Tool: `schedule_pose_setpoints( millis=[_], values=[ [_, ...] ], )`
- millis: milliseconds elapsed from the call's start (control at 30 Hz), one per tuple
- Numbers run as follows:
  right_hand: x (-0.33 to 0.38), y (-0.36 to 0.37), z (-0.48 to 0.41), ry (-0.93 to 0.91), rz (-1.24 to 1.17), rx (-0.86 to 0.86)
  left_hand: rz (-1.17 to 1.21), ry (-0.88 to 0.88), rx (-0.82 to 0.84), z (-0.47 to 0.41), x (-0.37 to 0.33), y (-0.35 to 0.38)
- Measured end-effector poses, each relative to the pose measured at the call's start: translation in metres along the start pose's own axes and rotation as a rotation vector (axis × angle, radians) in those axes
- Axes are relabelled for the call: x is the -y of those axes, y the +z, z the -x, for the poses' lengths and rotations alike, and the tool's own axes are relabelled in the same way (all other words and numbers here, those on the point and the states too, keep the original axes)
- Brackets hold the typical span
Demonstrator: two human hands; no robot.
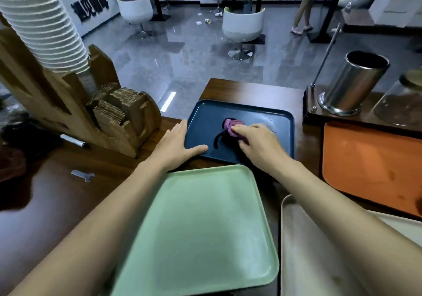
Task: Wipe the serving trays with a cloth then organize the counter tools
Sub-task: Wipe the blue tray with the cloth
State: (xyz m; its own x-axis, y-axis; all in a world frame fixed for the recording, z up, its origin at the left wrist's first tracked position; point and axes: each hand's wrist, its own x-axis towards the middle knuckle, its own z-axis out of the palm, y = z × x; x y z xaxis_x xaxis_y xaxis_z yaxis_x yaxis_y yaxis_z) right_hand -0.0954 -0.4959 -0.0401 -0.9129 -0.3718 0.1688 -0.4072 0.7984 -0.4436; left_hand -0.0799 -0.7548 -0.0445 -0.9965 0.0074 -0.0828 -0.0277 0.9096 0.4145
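Four trays on bench [57, 204]: far tray [280, 136] centre, cloth [230, 126] on it; near tray [205, 227] before it; two more right; cup holder [68, 104] left.

Head-worn wide-angle view, forward and down, close over the counter [57, 204].

Bunched purple cloth [230, 128] on blue tray [280, 133]

wooden counter [57, 204] | blue tray [280, 136], green tray [205, 227], orange tray [370, 163], beige tray [308, 261], marker [74, 141]
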Motion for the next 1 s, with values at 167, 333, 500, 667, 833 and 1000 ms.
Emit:
schedule_pose_setpoints(
  millis=[167,333,500,667,833,1000],
  values=[
    [0.007,0.02,-0.019,-0.113,0.103,0.191,0.008,0.108,-0.017,-0.015,0.018,0.017],
    [0.024,0.045,-0.075,-0.204,0.211,0.171,-0.003,0.133,-0.012,-0.016,0.024,0.021],
    [0.026,0.068,-0.148,-0.14,0.231,0.167,0.0,0.14,0.0,-0.016,0.025,0.02],
    [0.036,0.067,-0.133,-0.218,0.164,0.143,0.011,0.142,0.009,-0.018,0.027,0.022],
    [0.044,0.059,-0.096,-0.232,0.049,0.269,0.04,0.142,-0.014,-0.02,0.026,0.021],
    [0.05,0.055,-0.077,-0.229,-0.005,0.277,0.009,0.169,0.038,-0.018,0.031,0.014]
  ],
)
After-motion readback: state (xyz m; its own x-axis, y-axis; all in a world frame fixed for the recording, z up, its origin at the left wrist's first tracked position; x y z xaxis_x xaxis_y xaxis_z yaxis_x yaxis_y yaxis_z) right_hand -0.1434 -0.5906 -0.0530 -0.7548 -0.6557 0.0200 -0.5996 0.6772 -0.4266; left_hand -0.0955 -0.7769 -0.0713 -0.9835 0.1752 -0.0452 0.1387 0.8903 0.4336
